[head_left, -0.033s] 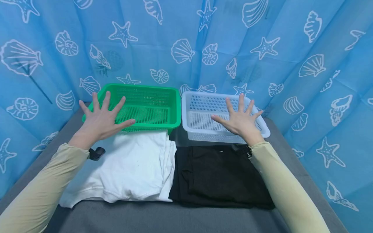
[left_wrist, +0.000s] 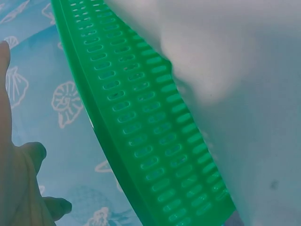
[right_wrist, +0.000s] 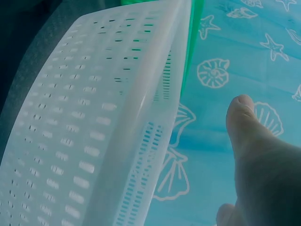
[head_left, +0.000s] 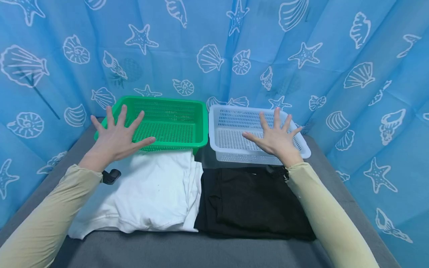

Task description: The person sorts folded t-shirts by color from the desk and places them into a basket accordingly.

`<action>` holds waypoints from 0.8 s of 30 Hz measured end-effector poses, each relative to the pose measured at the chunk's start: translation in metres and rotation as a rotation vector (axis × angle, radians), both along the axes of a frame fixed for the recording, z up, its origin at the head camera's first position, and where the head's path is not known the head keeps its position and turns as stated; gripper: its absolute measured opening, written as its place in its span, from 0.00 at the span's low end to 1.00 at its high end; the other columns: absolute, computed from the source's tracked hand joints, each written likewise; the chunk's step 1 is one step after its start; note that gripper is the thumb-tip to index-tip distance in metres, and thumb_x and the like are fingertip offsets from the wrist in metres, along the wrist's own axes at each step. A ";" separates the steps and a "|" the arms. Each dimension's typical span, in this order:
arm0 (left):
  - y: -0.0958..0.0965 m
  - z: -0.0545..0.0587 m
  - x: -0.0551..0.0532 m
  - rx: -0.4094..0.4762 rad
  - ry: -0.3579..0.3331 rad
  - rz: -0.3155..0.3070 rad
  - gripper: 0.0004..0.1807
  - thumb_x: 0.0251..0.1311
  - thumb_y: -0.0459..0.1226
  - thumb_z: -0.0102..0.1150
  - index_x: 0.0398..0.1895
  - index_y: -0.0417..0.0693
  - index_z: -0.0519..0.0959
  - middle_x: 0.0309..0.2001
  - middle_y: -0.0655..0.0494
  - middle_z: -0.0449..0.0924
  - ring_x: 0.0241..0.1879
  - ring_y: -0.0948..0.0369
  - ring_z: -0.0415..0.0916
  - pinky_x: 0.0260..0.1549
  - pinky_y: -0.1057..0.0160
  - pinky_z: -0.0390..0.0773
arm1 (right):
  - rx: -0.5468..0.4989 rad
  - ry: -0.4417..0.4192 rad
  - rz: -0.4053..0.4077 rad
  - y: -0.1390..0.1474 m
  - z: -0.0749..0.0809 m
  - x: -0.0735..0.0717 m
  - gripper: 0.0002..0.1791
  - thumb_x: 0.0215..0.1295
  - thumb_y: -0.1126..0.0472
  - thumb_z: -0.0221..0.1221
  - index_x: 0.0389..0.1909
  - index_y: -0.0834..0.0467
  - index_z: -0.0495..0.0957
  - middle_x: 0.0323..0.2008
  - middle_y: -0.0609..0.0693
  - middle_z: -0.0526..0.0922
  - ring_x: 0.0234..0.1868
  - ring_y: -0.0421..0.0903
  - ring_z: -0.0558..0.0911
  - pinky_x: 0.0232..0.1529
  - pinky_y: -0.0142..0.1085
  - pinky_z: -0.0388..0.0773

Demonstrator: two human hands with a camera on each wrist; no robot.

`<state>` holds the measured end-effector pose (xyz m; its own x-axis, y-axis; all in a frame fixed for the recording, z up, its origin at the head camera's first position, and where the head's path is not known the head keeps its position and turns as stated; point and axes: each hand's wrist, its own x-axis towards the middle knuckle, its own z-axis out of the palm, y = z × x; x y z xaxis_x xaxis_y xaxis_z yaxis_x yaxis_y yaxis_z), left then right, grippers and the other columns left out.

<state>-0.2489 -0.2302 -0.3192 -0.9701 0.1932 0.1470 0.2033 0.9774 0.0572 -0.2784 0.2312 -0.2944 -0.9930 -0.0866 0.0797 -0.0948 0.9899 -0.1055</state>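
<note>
My left hand point(head_left: 115, 139), fingers spread wide, is held over the left front part of a green plastic basket point(head_left: 201, 143) and holds nothing. The right hand point(head_left: 276, 139) is spread the same way above a white plastic basket point(head_left: 228, 154), likewise with nothing in it. In front of the green basket lies a folded white garment point(head_left: 151, 193), its back edge against the basket's front. A folded black garment point(head_left: 254, 204) lies to its right, before the white basket. In the left wrist view, white cloth point(left_wrist: 254, 117) covers part of the green basket's side point(left_wrist: 136, 122).
Both baskets stand side by side at the back of a grey cloth-covered surface point(head_left: 167, 249). Close behind them hangs a blue curtain point(head_left: 214, 29) with white shells and starfish, which also runs along both sides. A small black device point(head_left: 111, 176) is at my left wrist.
</note>
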 end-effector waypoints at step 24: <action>0.002 0.010 0.016 0.227 -0.069 -0.001 0.49 0.66 0.70 0.28 0.80 0.50 0.43 0.74 0.29 0.36 0.70 0.28 0.29 0.55 0.23 0.26 | -0.284 -0.013 0.163 -0.023 0.000 0.033 0.45 0.71 0.34 0.48 0.76 0.61 0.55 0.73 0.69 0.51 0.72 0.68 0.49 0.65 0.66 0.49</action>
